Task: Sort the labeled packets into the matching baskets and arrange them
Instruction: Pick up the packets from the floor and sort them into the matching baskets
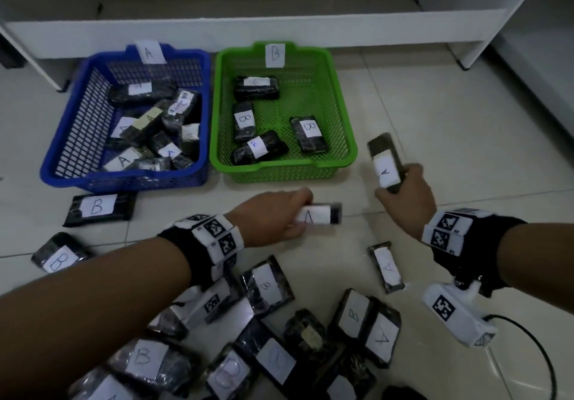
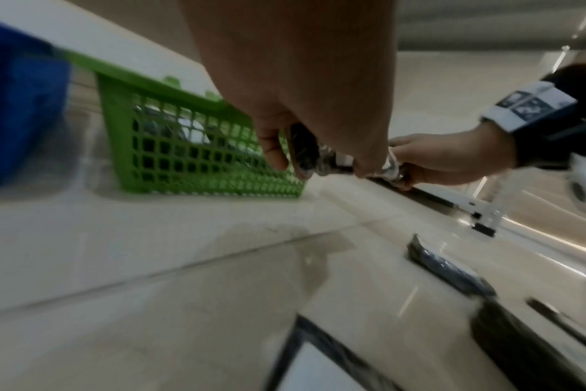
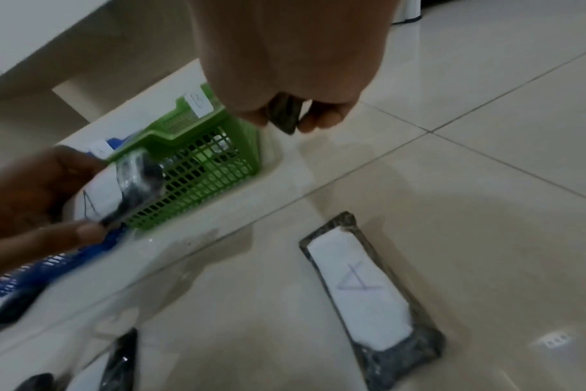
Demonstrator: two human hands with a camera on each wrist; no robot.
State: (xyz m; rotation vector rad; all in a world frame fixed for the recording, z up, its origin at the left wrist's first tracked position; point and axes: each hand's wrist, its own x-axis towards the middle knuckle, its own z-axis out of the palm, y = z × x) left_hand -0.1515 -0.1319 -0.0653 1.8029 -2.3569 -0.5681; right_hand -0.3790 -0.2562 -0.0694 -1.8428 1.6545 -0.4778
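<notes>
Over a tiled floor [image 1: 435, 104], my left hand [image 1: 273, 216] curls its fingers and thumb around a dark packet labeled A [image 1: 320, 214], held level above the tiles just in front of the green basket [image 1: 338, 89], while my right hand [image 1: 407, 194] grips the lower end of a second A packet [image 1: 385, 163], which stands nearly upright in the air just to the right of that basket's near corner. The blue basket [image 1: 62, 151], tagged A on its far rim, sits touching or nearly touching the green one on its left side and holds a loose heap of A-marked packets; the green basket, tagged B, holds four packets, three showing a B and one label too blurred to read. A lone A packet [image 1: 386, 267] lies flat on the floor below my right wrist, seen label-up in the right wrist view [image 3: 365, 293]. Two B packets [image 1: 99, 208] lie on the floor in front of the blue basket, and a crowded pile of unsorted packets [image 1: 273, 337], As and Bs mixed, covers the tiles nearest me. White cabinetry [image 1: 248, 27] runs behind both baskets. Marker-tagged bands wrap both my wrists.
</notes>
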